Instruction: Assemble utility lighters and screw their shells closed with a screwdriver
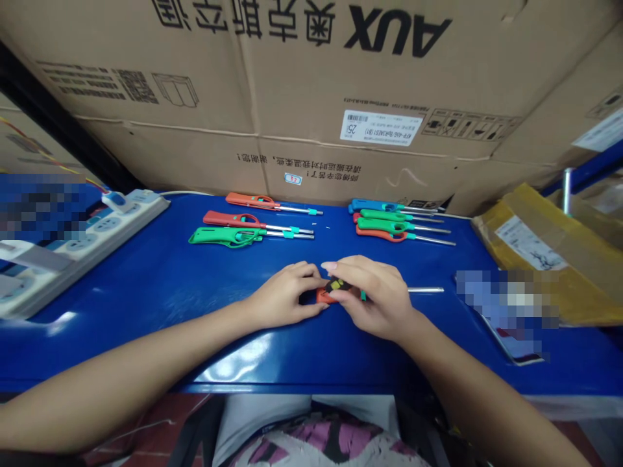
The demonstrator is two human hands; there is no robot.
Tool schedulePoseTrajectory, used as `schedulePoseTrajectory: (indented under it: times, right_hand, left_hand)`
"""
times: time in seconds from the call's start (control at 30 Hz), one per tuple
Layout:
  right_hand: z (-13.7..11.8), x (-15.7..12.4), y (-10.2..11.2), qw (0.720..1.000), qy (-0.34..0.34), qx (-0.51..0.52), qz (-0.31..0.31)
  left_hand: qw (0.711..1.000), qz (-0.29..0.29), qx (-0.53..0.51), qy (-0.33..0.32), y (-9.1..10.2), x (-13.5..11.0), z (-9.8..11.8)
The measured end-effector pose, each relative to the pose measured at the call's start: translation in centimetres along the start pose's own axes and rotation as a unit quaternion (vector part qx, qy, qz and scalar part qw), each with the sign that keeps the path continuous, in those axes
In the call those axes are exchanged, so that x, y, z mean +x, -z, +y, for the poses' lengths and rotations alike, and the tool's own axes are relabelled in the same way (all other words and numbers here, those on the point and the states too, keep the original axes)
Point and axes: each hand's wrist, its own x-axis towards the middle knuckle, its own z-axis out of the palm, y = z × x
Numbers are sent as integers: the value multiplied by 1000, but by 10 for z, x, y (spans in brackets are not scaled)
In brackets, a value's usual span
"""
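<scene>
My left hand pinches the handle end of an orange-red long-nosed lighter lying on the blue table. My right hand curls over the same lighter from the right, thumb and forefinger around a small black piece with yellow marks at its handle. Whether that piece is a label, I cannot tell. Beyond my right hand the lighter's metal tube sticks out; its middle is hidden by my fingers.
Behind my left hand lie an orange lighter, a red lighter and a green lighter. Several more lighters lie back right. A power strip stands left, a phone and yellow-taped parcel right. A large carton walls the back.
</scene>
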Motion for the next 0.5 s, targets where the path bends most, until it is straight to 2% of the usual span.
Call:
schedulePoseTrajectory:
  times: [0.07, 0.1, 0.17, 0.27, 0.37, 0.4, 0.5]
  right_hand:
    - [1, -1, -3, 992, -66, 80, 67]
    - [1, 0, -5, 980, -115, 120, 114]
    - [2, 1, -9, 936, -227, 204, 178]
    - [6, 4, -17, 853, -369, 315, 191]
    - [12, 2, -26, 789, -448, 374, 193]
    - [14, 0, -29, 781, -457, 382, 189]
    - [20, -6, -34, 799, -447, 361, 177]
  left_hand:
    - [1000, -22, 22, 4, 7, 2, 2]
    - [999, -34, 34, 7, 11, 3, 3]
    - [997, -51, 56, 12, 18, 5, 3]
    - [996, -58, 72, 12, 24, 8, 0]
    - [995, -55, 81, 6, 23, 13, -6]
    - [995, -49, 89, 2, 23, 16, -8]
    - [992, -18, 128, -18, 24, 29, -15]
